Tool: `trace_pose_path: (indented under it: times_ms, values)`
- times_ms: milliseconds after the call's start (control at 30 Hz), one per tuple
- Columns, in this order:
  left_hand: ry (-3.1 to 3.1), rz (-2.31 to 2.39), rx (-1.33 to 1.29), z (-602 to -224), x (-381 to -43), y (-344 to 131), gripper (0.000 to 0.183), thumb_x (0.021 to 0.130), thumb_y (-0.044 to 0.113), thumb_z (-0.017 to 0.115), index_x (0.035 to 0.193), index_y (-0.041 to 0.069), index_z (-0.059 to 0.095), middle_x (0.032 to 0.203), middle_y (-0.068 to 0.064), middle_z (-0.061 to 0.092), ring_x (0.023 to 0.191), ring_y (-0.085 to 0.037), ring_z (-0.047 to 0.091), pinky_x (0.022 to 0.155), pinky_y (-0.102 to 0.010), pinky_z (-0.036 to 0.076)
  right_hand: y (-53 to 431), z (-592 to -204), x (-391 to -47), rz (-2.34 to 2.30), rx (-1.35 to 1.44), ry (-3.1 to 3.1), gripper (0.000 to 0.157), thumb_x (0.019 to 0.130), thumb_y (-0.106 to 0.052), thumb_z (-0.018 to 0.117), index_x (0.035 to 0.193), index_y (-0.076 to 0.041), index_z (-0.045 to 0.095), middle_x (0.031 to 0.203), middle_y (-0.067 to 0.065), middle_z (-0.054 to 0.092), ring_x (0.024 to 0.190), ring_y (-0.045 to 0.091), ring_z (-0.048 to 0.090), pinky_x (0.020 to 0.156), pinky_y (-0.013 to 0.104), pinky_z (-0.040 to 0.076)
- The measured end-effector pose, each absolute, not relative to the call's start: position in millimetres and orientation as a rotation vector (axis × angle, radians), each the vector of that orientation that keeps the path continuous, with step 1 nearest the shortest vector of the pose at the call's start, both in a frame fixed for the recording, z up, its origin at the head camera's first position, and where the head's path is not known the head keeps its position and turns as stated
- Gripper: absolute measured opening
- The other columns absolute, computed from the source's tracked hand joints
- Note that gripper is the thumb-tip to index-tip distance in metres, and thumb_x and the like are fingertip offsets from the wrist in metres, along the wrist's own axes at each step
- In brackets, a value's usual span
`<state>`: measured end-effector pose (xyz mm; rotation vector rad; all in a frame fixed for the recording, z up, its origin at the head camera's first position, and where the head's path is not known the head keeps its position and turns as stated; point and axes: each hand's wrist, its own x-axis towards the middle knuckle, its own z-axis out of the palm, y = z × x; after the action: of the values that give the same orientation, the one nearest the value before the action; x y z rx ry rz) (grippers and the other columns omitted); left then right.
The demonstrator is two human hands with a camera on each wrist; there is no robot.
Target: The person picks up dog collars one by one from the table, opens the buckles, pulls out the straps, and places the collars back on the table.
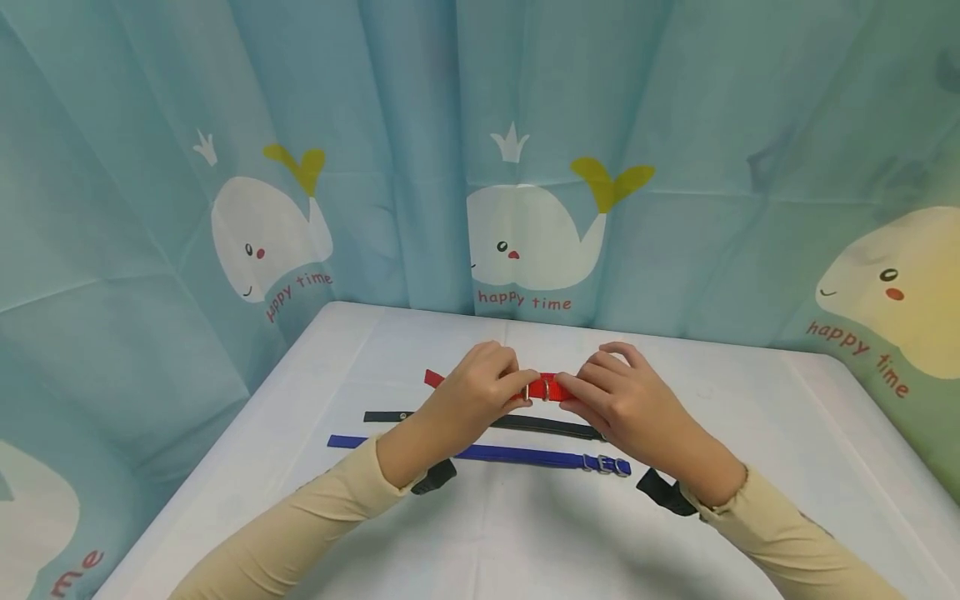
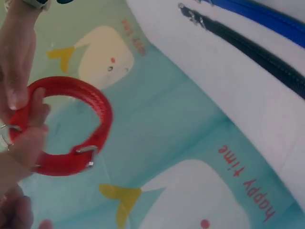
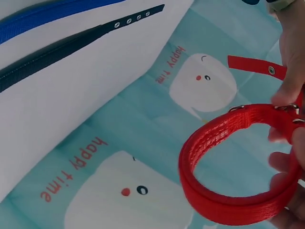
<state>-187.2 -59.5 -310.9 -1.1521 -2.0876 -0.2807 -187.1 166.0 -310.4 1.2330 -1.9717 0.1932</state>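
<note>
Both hands hold a red pet collar (image 1: 555, 387), bent into a round loop above the table's far half. My left hand (image 1: 476, 387) pinches it near the metal buckle, and my right hand (image 1: 626, 404) grips the band just to the right. The loop hangs wide in the left wrist view, where the red collar (image 2: 102, 114) shows a metal keeper on its lower side. From the right wrist, the loose strap end (image 3: 257, 65) with an eyelet sticks out past the left hand (image 3: 292, 71). Fingers partly hide the buckle.
A black collar (image 1: 540, 425) and a blue collar (image 1: 517, 454) lie stretched out side by side on the white table (image 1: 480, 533), nearer than the red one. Behind the table hangs a blue curtain (image 1: 420, 217) printed with whales. Black straps (image 1: 663, 492) circle both wrists.
</note>
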Motion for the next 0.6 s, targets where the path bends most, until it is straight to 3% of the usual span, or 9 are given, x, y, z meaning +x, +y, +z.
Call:
trace_pose_path:
  times_ms: [233, 600]
  values:
    - [-2.072, -0.297, -1.039, -308.8, -184.5, -59.0, 0.023, 0.071, 0.013, 0.082, 0.092, 0.011, 0.074, 0.075, 0.000, 0.060, 0.073, -0.013, 0.056, 0.077, -0.027, 0.051, 167.0, -309.2, -188.6, 0.169, 1.182, -1.958, 0.052, 0.102, -0.036, 0.032, 0.092, -0.005, 0.072, 0.070, 0.003, 0.066, 0.070, 0.019, 0.058, 0.078, 0.046, 0.049]
    - [-2.115, -0.406, -0.876, -313.9, -185.4, -55.5, 0.011, 0.074, 0.009, 0.072, 0.083, 0.012, 0.066, 0.078, 0.000, 0.064, 0.076, -0.015, 0.058, 0.083, -0.036, 0.050, 162.4, -309.9, -187.7, 0.199, 1.182, -1.956, 0.047, 0.100, -0.036, 0.039, 0.094, -0.005, 0.073, 0.071, 0.005, 0.068, 0.070, 0.020, 0.059, 0.078, 0.045, 0.051]
